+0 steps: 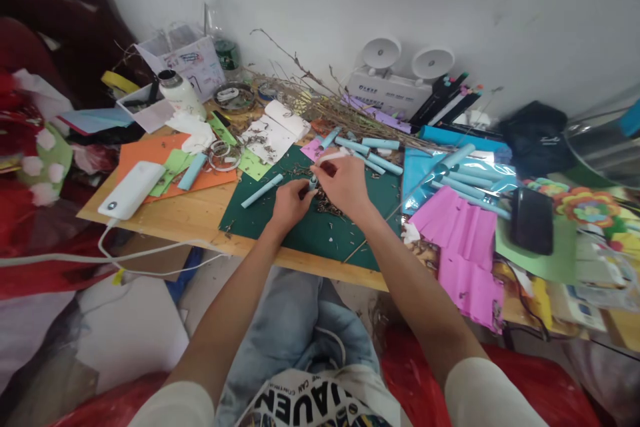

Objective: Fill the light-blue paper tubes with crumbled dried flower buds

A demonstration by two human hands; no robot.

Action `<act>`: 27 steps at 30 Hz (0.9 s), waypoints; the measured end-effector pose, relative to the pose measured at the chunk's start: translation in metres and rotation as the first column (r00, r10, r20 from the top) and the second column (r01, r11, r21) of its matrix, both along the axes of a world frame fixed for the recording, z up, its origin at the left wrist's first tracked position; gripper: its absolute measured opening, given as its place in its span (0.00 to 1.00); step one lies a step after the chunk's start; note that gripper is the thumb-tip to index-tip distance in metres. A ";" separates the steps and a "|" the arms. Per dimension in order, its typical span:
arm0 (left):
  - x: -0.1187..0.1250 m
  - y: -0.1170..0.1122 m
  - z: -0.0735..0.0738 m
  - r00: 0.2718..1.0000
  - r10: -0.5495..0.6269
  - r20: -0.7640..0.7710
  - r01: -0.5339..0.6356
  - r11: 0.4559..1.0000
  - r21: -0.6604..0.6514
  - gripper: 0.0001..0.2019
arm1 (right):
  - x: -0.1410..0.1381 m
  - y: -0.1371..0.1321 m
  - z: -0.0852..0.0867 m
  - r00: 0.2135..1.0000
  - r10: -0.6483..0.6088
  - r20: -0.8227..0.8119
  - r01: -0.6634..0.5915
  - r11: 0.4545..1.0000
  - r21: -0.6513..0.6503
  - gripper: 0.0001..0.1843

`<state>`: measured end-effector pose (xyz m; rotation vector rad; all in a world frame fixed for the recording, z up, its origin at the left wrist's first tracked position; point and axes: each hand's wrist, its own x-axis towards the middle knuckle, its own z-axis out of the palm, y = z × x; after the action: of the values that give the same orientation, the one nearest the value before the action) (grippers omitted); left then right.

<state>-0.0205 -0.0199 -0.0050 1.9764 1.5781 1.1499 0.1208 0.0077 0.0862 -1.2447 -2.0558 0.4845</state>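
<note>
My left hand is closed, thumb against fingers, over the dark green cutting mat. A small pale blue tube stands up from its fingertips, mostly hidden by the hand. My right hand is pinched just above and beside the tube's top; what its fingertips hold is too small to make out. A whitish strip shows at the back of that hand. Dry brown plant bits lie scattered below both hands. Left of my left hand, a longer pale blue tube rests on the mat.
More blue tubes lie behind my right hand. Dry twigs stretch along the back. A white power bank sits left on orange paper. At right are pink crepe paper and a black phone.
</note>
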 end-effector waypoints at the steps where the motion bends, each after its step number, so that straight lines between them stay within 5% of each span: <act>1: 0.000 0.000 0.000 1.000 0.001 0.000 -0.001 1.000 -0.001 0.05 | 0.000 0.000 0.000 1.000 -0.005 -0.006 0.005 1.000 -0.008 0.07; 11: 0.000 0.000 0.000 1.000 -0.003 -0.005 0.003 1.000 0.006 0.06 | 0.001 0.000 0.002 0.995 0.057 -0.082 -0.062 0.996 -0.060 0.06; 18: 0.001 0.000 -0.003 1.000 0.019 -0.018 -0.019 1.000 0.001 0.09 | 0.053 -0.015 0.025 0.870 -0.263 -0.417 0.237 0.965 -0.115 0.11; 23: 0.001 0.000 0.000 1.000 0.013 -0.018 -0.013 1.000 0.012 0.09 | 0.099 -0.025 -0.012 0.911 -0.405 -0.084 0.341 0.850 -0.402 0.11; 27: 0.001 0.000 0.000 0.999 0.017 -0.027 -0.017 1.000 0.013 0.08 | 0.108 -0.041 -0.039 0.859 -0.406 0.310 0.502 0.787 -0.360 0.13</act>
<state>-0.0197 -0.0195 -0.0054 1.9987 1.6079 1.1469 0.2284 -0.0329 0.0472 -2.0832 -1.7633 0.6083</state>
